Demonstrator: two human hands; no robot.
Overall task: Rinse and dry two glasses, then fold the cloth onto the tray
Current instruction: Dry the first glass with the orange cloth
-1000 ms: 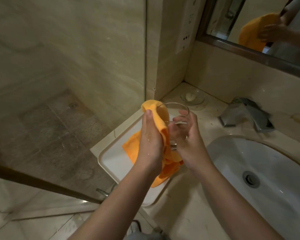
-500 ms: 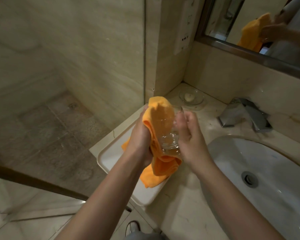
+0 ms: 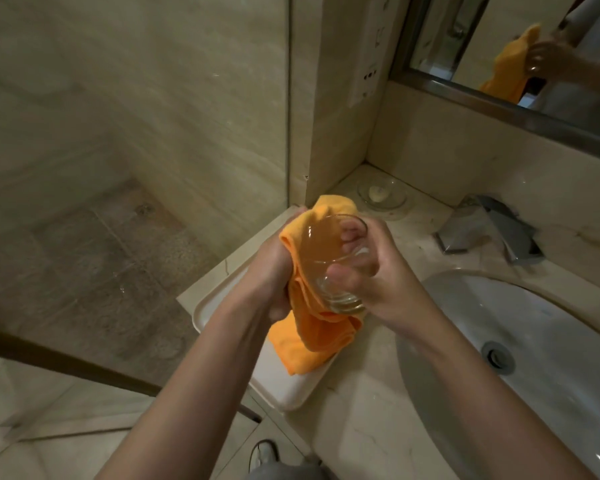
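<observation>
- Tray, white, lies at the tabletop edge under the hands, sink to its right.
- Right hand grips the clear glass, now tipped further sideways than before.
- Left hand clutches the orange cloth against the glass; its tail hangs onto the tray.
- Soap dish and faucet sit beyond.

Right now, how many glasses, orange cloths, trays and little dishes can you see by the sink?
Glasses: 1, the clear glass held by the right hand
Orange cloths: 1, the orange cloth held by the left hand
Trays: 1, the white tray
Little dishes: 1, the small glass dish in the corner
Total: 4
</observation>
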